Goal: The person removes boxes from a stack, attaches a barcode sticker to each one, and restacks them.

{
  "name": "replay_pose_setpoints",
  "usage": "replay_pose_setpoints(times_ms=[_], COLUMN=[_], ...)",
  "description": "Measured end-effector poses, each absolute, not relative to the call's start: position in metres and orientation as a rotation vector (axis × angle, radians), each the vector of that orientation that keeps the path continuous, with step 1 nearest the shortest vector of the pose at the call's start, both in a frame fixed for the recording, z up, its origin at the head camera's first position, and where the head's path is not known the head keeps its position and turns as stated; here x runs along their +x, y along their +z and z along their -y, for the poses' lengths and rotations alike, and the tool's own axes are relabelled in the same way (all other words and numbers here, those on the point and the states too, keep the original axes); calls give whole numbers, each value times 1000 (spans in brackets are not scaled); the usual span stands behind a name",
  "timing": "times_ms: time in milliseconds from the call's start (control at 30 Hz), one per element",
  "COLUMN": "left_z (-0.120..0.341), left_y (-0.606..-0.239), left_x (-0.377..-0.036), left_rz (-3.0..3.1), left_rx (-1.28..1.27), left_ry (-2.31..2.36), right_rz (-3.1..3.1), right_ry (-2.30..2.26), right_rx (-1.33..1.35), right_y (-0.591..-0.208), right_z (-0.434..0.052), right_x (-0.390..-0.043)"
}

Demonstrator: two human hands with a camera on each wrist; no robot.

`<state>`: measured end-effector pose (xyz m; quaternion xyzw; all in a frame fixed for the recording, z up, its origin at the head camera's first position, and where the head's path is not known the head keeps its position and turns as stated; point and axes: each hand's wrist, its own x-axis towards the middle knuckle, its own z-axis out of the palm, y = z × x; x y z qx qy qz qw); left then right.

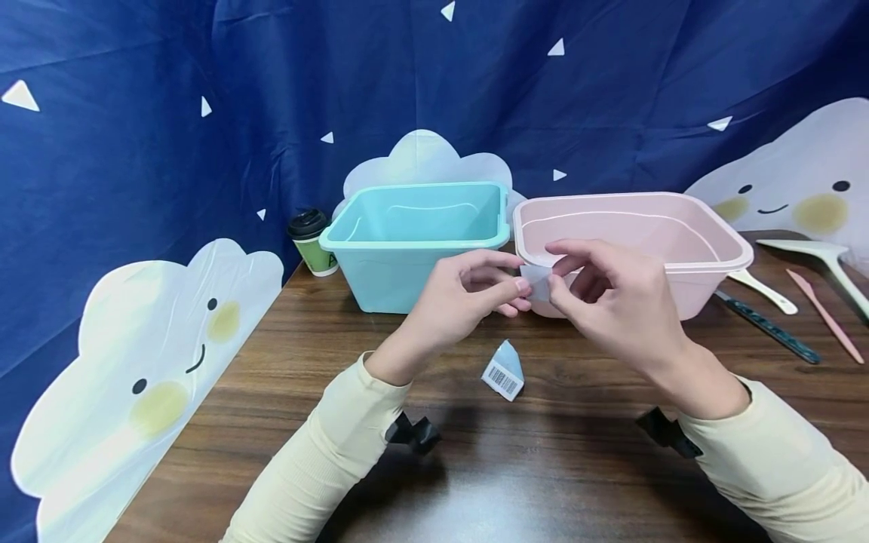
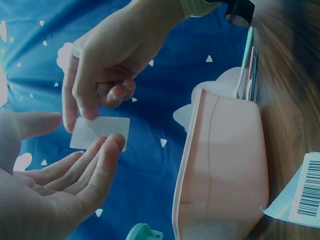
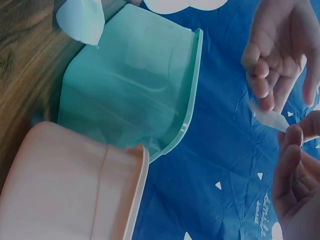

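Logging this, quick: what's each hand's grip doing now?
Left hand: open, at the edge of the white piece.
Right hand: closed, pinching the white piece.

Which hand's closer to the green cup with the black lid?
Left. The left hand is right of the cup, before the blue bin's right end; the right hand is farther right, before the pink bin.

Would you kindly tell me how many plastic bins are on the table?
2. The turquoise bin is the left one in the head view, partly behind the left hand; the pink bin stands to its right, partly behind the right hand.
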<state>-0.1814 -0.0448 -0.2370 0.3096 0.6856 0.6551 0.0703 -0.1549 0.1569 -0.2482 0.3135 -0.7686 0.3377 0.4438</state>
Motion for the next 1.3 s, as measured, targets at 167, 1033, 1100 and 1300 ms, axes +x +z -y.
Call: replay_pose_setpoints(times_ms=[167,1033,1100,1300], left_z=[45,54,56,60], left_y=[-238,-241,-242,-247], left_x=[-182,-198,-200,-206], left_rz=[-2066,-2175,-2183,-2246], left_rx=[927,799,795,804], left_ry=[1981,2034,2024,2006], right_rz=[1918,2003,2082,2222], right_ry=[802,1020,1117,1326], right_rx=[872,630,548,444], right_y=[-251,-252,-251,-250], right_z=[-153,-133,-131,-122], right_x=[-154,-161,-163,-171])
